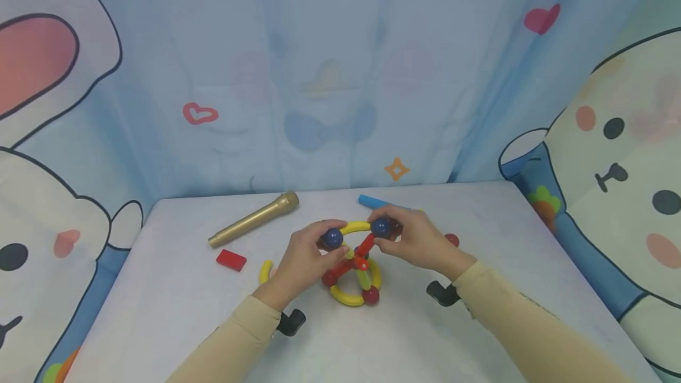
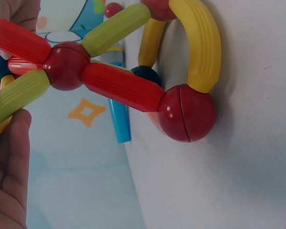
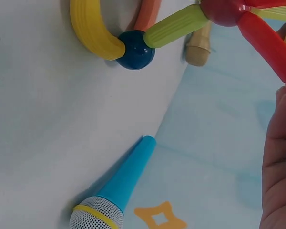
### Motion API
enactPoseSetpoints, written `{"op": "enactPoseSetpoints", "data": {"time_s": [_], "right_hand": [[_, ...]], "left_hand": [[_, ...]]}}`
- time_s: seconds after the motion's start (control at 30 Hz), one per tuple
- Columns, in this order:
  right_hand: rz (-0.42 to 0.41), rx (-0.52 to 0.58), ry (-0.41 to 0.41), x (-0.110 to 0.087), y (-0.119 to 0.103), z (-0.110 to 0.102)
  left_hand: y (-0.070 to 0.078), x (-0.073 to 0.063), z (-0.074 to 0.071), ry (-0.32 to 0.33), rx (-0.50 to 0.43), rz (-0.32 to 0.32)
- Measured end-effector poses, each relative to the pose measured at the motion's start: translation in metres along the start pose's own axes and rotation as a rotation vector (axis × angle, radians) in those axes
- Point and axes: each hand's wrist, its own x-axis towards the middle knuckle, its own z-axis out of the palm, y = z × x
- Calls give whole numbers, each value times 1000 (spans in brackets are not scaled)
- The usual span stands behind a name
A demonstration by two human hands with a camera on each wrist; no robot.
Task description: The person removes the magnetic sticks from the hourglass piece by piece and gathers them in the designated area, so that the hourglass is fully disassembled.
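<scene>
A ball-and-rod building toy stands at mid table, with a lower ring of yellow curved rods and balls, including a red ball. Red rods and green rods meet at a red centre ball. On top, a yellow curved rod joins two blue balls. My left hand grips the left blue ball, thumb near the red centre. With thumb and fingers, my right hand pinches the right blue ball, above a red rod.
Behind the toy lies a blue microphone; a gold microphone is at the back left. A red block and a yellow curved piece lie left of the toy. A loose red ball sits beyond my right wrist.
</scene>
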Motion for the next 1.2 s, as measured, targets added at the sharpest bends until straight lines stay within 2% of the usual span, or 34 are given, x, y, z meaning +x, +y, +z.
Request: {"op": "enactPoseSetpoints", "data": {"time_s": [0.3,0.53,0.67,1.2], "right_hand": [[-5,-2,24,1,2,1],[-12,31,17,1,5,0],[-23,55,-1,1,5,-2],[-48,2,0,2,7,-1]], "left_hand": [[-1,1,0,6,-30,15],[0,0,-1,-4,-32,-33],[0,0,-1,-7,-34,-39],[0,0,-1,-13,-42,-29]]}}
